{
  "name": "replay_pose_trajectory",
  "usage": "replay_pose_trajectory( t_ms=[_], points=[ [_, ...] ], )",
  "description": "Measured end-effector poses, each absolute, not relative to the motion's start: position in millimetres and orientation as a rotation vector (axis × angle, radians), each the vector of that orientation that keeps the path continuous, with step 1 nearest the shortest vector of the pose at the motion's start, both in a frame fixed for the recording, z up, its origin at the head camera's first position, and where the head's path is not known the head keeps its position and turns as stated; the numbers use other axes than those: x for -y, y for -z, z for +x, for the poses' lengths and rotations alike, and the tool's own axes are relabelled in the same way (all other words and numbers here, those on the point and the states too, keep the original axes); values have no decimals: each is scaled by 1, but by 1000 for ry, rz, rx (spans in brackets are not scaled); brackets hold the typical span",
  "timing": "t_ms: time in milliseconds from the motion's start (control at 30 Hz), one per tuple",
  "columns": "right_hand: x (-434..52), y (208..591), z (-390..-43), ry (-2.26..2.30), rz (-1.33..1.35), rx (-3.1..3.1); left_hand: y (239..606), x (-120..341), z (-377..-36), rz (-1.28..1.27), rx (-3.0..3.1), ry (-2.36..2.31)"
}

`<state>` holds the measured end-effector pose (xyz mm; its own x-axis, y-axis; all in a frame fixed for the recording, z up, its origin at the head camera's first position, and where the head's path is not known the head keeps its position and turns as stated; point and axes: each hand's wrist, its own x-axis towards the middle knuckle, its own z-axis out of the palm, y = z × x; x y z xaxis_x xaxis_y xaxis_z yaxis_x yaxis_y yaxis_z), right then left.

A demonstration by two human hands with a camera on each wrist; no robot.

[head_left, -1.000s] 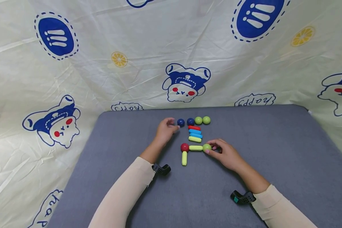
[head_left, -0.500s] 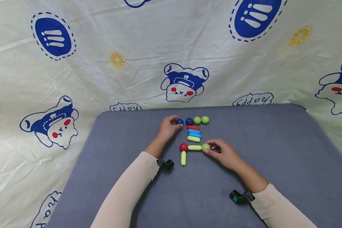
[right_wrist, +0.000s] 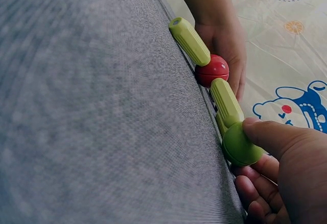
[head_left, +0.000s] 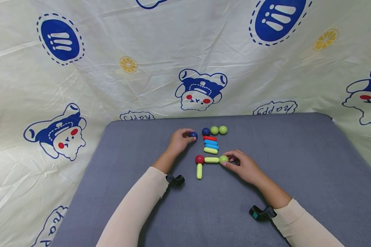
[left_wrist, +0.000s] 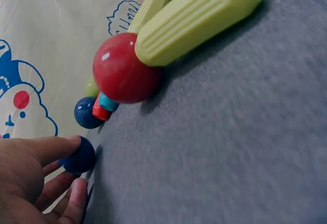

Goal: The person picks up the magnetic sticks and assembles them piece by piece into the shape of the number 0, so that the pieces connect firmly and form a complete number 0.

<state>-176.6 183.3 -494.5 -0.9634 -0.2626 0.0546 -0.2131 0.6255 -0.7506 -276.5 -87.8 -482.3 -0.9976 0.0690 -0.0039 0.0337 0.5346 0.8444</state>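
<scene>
Two hands are working over a grey felt-covered table [head_left: 296, 164] in the head view. The left hand [head_left: 179, 141] is pinching a dark blue glossy ball [head_left: 193, 135] at the far side, apart from a second dark blue ball [head_left: 205, 131] and two green balls [head_left: 218, 130] lying in a row. The right hand [head_left: 245, 167] is pinching a green plastic ball [head_left: 223, 159] at the end of a yellow-green ribbed stick [head_left: 211, 160], which is joining a red glossy ball [head_left: 199, 159]; another yellow-green ribbed stick [head_left: 199, 171] is running from it toward the person. A stack of red, blue and yellow-green sticks [head_left: 211, 145] is lying between row and figure.

From the left wrist, thumb and fingers are closing round the dark blue glossy ball [left_wrist: 77, 156] on the cloth.

From the right wrist, the right hand's fingertips [right_wrist: 263, 134] are steadying the green plastic ball [right_wrist: 240, 144] against its stick.

Judging by this, a ball is being picked for the growing figure; the next move calls for carrying it to a free stick end while the right hand is bracing the frame.
</scene>
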Motion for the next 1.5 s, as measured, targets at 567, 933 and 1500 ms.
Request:
replay_pose_trajectory(
  t_ms=[567,933,1500],
  points=[
    [-183,497,-178,1263,-423,-2787,481,114,-241,195,-2689,-1372],
    [-183,495,-177,1258,-428,-2797,480,131,-213,293,-2645,-1311],
    [-184,498,-179,1269,-433,-2801,462,135,-168,570,-2370,-1140]
  ],
)
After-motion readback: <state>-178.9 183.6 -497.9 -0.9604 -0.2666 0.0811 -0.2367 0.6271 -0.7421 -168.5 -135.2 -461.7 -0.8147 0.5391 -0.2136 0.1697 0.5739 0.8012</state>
